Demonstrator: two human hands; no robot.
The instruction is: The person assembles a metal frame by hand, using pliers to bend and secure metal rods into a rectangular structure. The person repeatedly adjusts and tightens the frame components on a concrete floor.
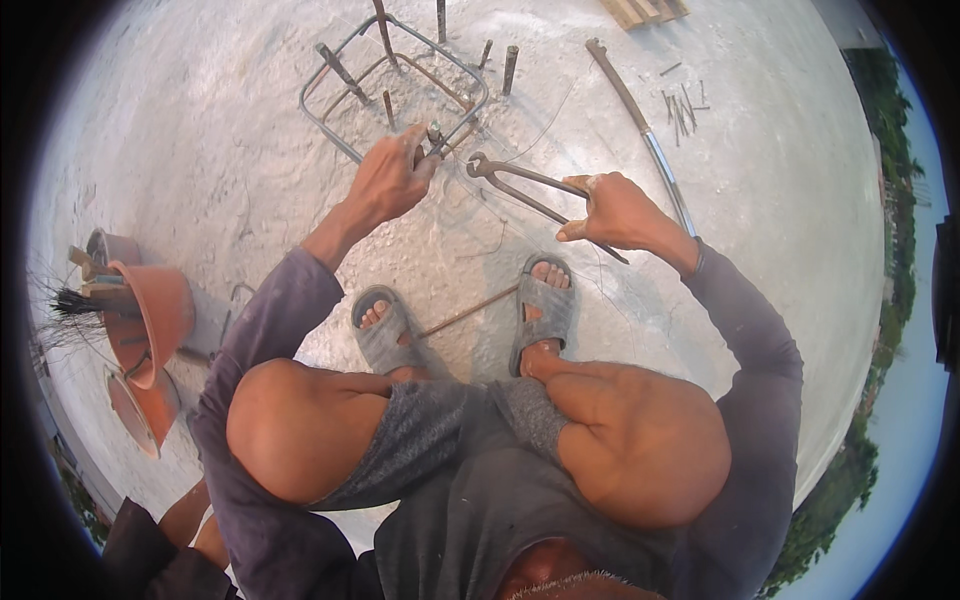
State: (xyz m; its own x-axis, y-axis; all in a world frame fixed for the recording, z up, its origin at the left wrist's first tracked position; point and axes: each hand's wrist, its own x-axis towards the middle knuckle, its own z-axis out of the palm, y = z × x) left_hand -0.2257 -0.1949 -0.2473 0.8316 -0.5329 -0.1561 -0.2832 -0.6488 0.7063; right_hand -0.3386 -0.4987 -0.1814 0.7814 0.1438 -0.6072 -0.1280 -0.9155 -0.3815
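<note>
I squat on a rough concrete slab (pixel 220 150). My left hand (pixel 392 178) grips a vertical rebar stub (pixel 434 136) at the near corner of a rectangular steel stirrup (pixel 325 125) looped around several upright rebars. My right hand (pixel 622 212) is closed on the handles of long rusty pincers (pixel 520 185). Their jaws point left, close to the stirrup corner and thin tie wire. Both feet in grey sandals (pixel 385 335) rest just below the hands.
A long metal bar (pixel 645 130) lies right of the pincers. Short wire pieces (pixel 682 108) are scattered beyond it. Orange plastic basins (pixel 150 320) with tools sit at left. A thin rod (pixel 465 314) lies between my feet. Wooden planks (pixel 645 10) are at the top.
</note>
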